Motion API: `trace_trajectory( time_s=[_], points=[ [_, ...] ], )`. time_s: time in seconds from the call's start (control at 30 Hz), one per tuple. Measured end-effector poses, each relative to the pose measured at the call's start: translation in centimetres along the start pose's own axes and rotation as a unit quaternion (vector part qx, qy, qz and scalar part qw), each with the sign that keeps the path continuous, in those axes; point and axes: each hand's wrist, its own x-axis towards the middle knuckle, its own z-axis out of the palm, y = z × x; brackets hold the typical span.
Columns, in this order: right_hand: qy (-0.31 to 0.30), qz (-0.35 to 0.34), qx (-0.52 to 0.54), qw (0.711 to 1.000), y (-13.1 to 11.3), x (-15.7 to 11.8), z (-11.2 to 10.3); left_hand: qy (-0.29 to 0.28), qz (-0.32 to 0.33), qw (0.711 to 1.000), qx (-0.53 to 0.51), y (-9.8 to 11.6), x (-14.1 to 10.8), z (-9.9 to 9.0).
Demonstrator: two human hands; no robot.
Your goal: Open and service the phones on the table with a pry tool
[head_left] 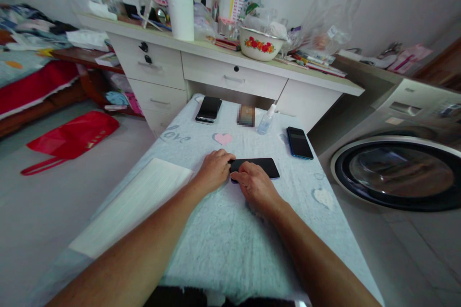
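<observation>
A black smartphone (264,167) lies flat, screen up, on the cloth-covered table (230,249). My left hand (215,171) is closed at its left end, steadying it with curled fingers. My right hand (258,188) rests on the near left part of the screen, its fingers pressed together and pointing down. Whether anything small is pinched in them is hidden. Beyond the hands stand a clear spray bottle (265,122) and a small pixelated item (246,116). Another phone (300,143) lies to the right, and a dark-screened phone (209,108) at the far left.
White, flat folded material (137,206) lies along the table's left side. A white desk (234,76) with drawers stands behind, bearing a flowered bowl (261,44) and a paper roll (181,14). To the right is a washing machine (399,124); a red bag (77,134) lies on the floor.
</observation>
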Motion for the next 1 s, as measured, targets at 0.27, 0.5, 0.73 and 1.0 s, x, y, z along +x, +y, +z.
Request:
trace_trajectory(
  time_s=[0.27, 0.5, 0.73, 1.0],
  points=[
    [-0.021, -0.031, 0.022, 0.999, -0.4, -0.6, -0.8, 0.001, 0.002, 1.000, -0.005, 0.1, 0.0, -0.1],
    [0.007, 0.012, 0.023, 1.000, 0.0, -0.1, 0.0, -0.001, 0.001, 1.000, -0.006, 0.0, 0.0, 0.0],
    [0.032, 0.091, -0.028, 0.995, 1.1, 0.0, 0.5, 0.002, 0.006, 1.000, -0.003, -0.1, -0.1, 0.0],
    [0.037, 0.089, -0.046, 0.994, 1.4, -0.1, 0.6, 0.002, 0.004, 1.000, 0.000, -0.1, 0.0, 0.0]
  ],
)
